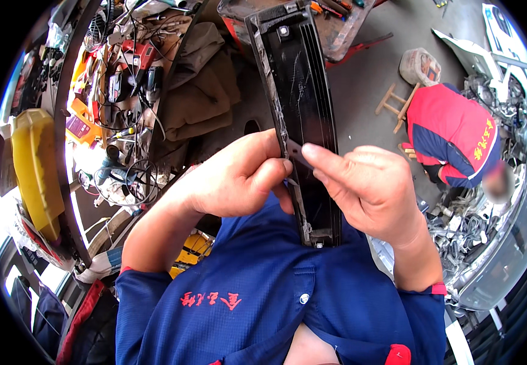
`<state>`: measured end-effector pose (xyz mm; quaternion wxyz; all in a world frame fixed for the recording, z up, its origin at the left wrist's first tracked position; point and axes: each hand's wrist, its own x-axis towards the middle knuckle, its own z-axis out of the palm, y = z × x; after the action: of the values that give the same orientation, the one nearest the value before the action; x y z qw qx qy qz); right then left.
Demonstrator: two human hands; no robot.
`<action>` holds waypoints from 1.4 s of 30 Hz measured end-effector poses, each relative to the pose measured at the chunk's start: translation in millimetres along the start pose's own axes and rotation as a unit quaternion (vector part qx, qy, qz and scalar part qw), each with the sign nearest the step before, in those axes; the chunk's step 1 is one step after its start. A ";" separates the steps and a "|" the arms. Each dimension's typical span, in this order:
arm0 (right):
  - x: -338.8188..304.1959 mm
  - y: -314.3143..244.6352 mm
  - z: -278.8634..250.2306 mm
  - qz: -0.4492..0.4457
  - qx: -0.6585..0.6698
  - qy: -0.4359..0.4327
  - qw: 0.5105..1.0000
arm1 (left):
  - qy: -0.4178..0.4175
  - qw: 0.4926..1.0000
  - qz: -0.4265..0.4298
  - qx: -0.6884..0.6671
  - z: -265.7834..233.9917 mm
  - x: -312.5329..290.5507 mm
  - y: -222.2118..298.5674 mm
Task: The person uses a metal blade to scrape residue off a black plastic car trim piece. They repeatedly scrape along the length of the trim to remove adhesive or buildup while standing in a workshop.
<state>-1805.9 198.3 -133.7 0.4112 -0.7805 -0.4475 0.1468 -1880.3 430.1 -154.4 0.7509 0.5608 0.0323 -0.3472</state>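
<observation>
A long, narrow black panel (306, 97), like a piece of car trim, stands lengthwise in front of my chest. Ragged grey residue runs down its left edge, and its face is scratched. My left hand (233, 176) is closed on that left edge, thumb and fingers bent around it near the middle. Over the panel's right side, my right hand (370, 188) pinches a small, thin, dark flat piece (298, 154) that looks like a blade. This piece lies close against the panel beside my left fingertips; whether it touches is unclear.
At left, a cluttered bench (175, 36) holds cables, a red tool (139, 55) and several other tools. Brown cloth (203, 100) hangs beside it. A tool cart (336, 36) stands ahead. To the right, a co-worker (452, 131) bends over an opened car front, near a wooden stool (392, 104).
</observation>
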 end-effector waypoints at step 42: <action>15.0 1.1 -37.7 -0.017 0.007 -0.013 1.000 | 0.040 0.998 0.038 -0.003 19.4 7.4 22.4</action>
<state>-1774.4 191.1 -109.1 0.4133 -0.7678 -0.4651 0.1530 -1868.8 412.6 -132.1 0.7633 0.5728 0.0419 -0.2959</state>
